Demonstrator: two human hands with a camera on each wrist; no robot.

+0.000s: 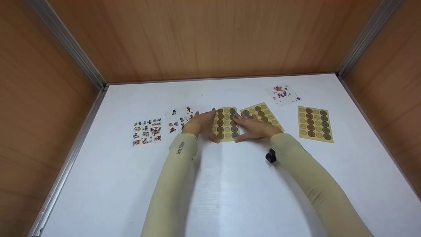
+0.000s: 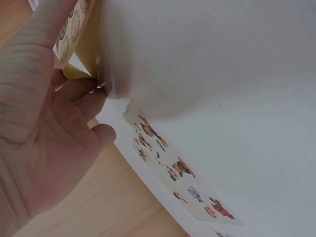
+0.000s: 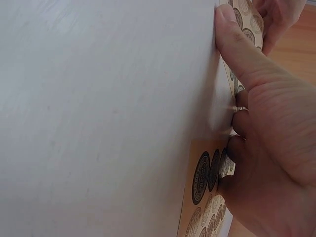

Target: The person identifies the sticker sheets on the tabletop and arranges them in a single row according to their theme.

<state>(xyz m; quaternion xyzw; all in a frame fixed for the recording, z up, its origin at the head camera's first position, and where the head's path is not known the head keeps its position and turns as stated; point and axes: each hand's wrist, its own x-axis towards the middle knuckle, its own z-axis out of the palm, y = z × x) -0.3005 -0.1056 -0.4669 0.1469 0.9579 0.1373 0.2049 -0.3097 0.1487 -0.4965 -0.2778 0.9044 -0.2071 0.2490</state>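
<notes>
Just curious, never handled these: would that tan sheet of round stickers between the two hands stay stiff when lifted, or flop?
The tan sticker sheet would probably flop: it looks paper-thin, and its edge already curls by the left hand. It is likely very light. Lying flat, it may slide when the right hand pushes it.

Tan sticker sheet (image 1: 226, 124), brown circles

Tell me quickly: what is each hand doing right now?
Left hand: pinching the left edge of the middle kraft sticker sheet.
Right hand: fingers on its right edge, grip unclear.
</notes>
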